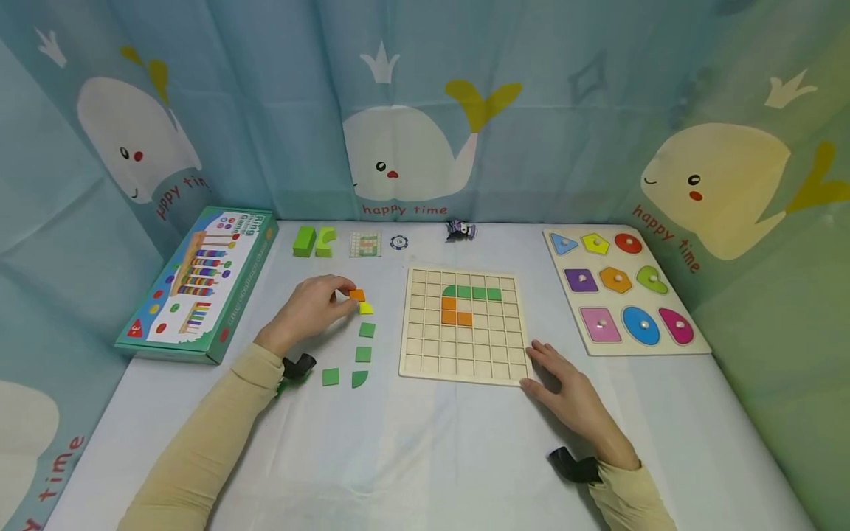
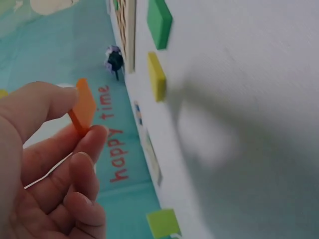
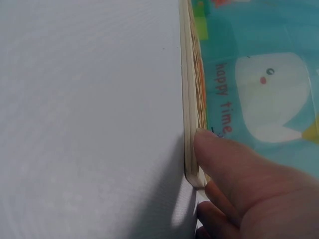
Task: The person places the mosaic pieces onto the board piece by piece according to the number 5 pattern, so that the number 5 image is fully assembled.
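My left hand [image 1: 311, 310] pinches an orange square tile [image 2: 87, 107] between thumb and fingertips. The tile is lifted above the table in the left wrist view. Just below it in the head view lies a yellow tile [image 1: 366, 309], with a column of green tiles [image 1: 363, 355] nearer me. A wooden grid board [image 1: 425, 350] lies in the middle. Its cells hold a row of green pieces [image 1: 479, 293], the leftmost one rounded, and three orange squares [image 1: 448, 317] in an L. My right hand [image 1: 572, 402] rests at the board's near right corner, thumb against the edge.
A ring game box [image 1: 192, 287] lies at the left. Along the back are green blocks [image 1: 304, 242], a small pattern card [image 1: 365, 244], a round chip [image 1: 398, 243] and a dark figurine [image 1: 461, 231]. A shape puzzle board [image 1: 637, 258] lies at the right.
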Demonstrator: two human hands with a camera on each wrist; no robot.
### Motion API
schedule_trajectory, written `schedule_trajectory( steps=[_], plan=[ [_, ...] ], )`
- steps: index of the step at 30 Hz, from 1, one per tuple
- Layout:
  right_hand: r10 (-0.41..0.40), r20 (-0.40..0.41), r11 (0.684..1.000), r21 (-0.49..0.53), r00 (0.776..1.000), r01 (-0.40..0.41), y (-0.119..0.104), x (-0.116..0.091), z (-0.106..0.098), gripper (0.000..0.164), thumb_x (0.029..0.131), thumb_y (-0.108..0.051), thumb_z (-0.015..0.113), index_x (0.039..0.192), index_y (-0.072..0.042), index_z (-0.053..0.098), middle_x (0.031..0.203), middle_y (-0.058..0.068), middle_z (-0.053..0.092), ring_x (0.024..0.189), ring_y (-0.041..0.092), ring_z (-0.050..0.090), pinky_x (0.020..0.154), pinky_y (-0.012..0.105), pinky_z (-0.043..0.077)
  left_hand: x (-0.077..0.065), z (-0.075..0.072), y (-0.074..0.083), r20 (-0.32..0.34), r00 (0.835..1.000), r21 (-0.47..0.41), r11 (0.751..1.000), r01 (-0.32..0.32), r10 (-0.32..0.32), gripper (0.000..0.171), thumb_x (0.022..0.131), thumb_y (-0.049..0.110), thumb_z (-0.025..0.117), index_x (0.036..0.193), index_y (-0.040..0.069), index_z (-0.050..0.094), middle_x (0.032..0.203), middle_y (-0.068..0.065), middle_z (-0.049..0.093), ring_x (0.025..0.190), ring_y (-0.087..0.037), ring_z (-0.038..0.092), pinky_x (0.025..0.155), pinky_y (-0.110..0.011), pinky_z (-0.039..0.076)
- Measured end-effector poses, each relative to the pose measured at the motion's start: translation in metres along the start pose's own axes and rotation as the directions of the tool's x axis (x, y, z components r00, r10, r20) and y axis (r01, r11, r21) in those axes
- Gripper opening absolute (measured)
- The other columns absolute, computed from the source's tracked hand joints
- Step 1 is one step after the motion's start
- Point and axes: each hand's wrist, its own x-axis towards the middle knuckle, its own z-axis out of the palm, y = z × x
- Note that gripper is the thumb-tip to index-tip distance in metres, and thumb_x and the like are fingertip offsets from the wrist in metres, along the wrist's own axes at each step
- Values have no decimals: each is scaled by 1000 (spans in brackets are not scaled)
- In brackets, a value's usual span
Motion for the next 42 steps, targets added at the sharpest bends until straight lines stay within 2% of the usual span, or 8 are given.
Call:
schedule_trajectory(
  steps=[8,15,24,29,37,42],
  plan=[
    [-6,0,1000,-1,1000,6,-1,0,-2,69,90,-35,72,143,1,47,151,17,37,141,38,25,108,58,25,7,1,21,-69,993,15,996,-90,91,23,93,23,69,110,9,70,103,-4,67,83,-20,56,73,-34,47],
    [-12,-1,1000,2,1000,12,0,0,-2,69,90,-36,71,143,1,47,151,17,37,141,38,25,108,58,25,15,2,44,-119,978,-3,985,-174,173,23,92,24,71,109,8,71,101,-4,67,81,-20,55,71,-32,45],
    [0,5,1000,-4,1000,0,0,0,0,70,90,-38,71,144,0,46,152,17,36,142,37,24,108,58,25,28,13,67,-130,961,-24,968,-248,243,25,93,26,70,111,9,70,101,-3,68,83,-22,58,70,-30,46],
    [-12,1,1000,0,1000,12,0,0,0,69,90,-36,71,143,1,46,151,17,36,141,38,24,108,58,25,35,22,79,-118,956,-40,960,-276,270,26,94,27,68,113,9,70,102,-3,67,87,-22,59,72,-29,46],
    [-15,0,1000,6,1000,15,-1,0,0,68,90,-34,72,143,2,46,151,18,36,141,38,24,108,58,25,46,40,99,-40,957,-60,955,-290,288,28,95,26,66,117,9,68,110,-2,67,94,-19,58,78,-28,46],
    [-8,6,1000,1,1000,8,0,1,0,69,91,-35,71,144,1,46,152,17,36,141,38,24,108,58,25,55,54,111,4,968,-97,964,-248,250,28,96,27,65,118,11,68,111,0,67,98,-17,59,80,-28,46]
  ],
)
